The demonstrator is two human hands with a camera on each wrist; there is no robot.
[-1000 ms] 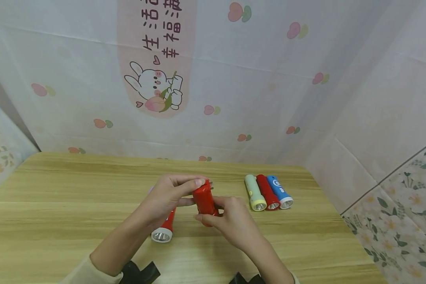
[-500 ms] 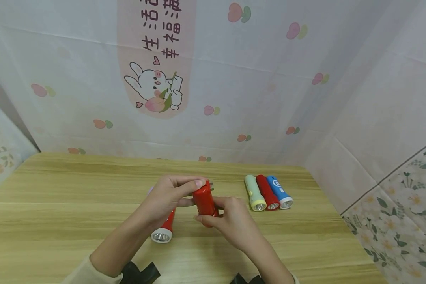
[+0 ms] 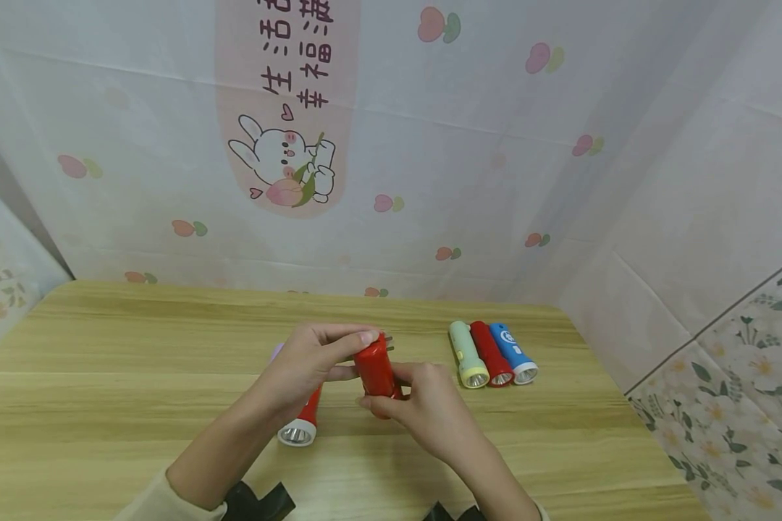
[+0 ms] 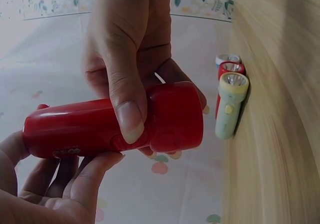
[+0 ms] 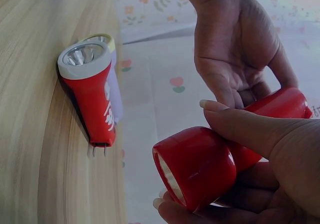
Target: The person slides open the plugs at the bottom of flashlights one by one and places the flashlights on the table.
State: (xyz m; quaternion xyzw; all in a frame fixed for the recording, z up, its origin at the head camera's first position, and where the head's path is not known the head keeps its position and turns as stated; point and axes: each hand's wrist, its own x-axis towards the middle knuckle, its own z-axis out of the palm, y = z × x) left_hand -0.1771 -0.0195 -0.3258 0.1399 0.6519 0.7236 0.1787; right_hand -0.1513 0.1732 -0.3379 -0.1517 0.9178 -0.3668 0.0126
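Both hands hold a red flashlight (image 3: 374,369) above the table, its head tilted down toward the person. The left hand (image 3: 306,362) pinches the tail end between thumb and fingers; two metal plug prongs (image 3: 389,342) stick out there. Around the head end, the right hand (image 3: 426,401) grips, its thumb (image 4: 129,109) lying along the body in the left wrist view. The lens (image 5: 169,176) shows only partly in the right wrist view. Below the left forearm lies a red flashlight with a white rim (image 5: 92,94), beside a lavender flashlight (image 5: 115,84) with a yellow rim.
Three flashlights lie side by side at the right: a pale green one (image 3: 467,353), a dark red one (image 3: 491,351) and a blue one (image 3: 511,351). The wooden table (image 3: 137,347) ends at a patterned cloth (image 3: 430,166) behind and at the right.
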